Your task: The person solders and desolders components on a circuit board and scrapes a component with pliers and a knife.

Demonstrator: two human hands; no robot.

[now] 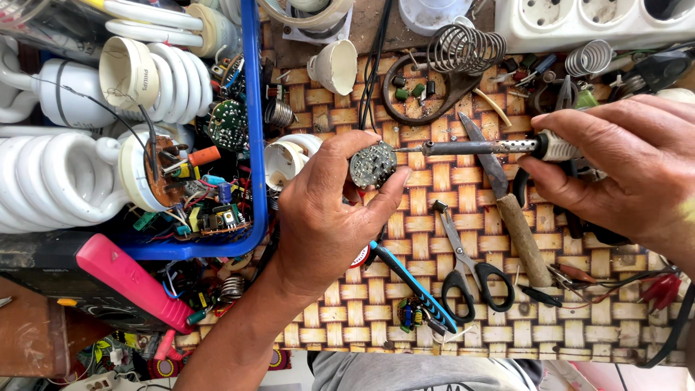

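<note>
Head camera view, looking straight down at a cluttered workbench covered by a woven mat [434, 289]. At far left, a blue plastic tray [253, 145] holds white spiral light bulbs [65, 174] and loose bulb parts with small coloured components. Just below the tray lies a pink-handled tool [130, 279]. Moving right, the left hand [326, 210] rises from the bottom edge and pinches a small round circuit board [373, 164] between thumb and fingertips, holding it just above the mat near the middle of the view. The metal tip of a soldering iron [470, 148] touches the right edge of the board. Below it, black-handled scissors [467, 268] and a blue-handled tool [413, 282] lie flat on the mat, with a wooden-handled knife [507, 203] crossing under the iron's shaft. Behind, a coiled wire stand [463, 51] sits near the top edge. At right, the right hand [622, 166] grips the iron's pale handle between thumb and fingers. A white power strip [594, 22] lies along the top right.
</note>
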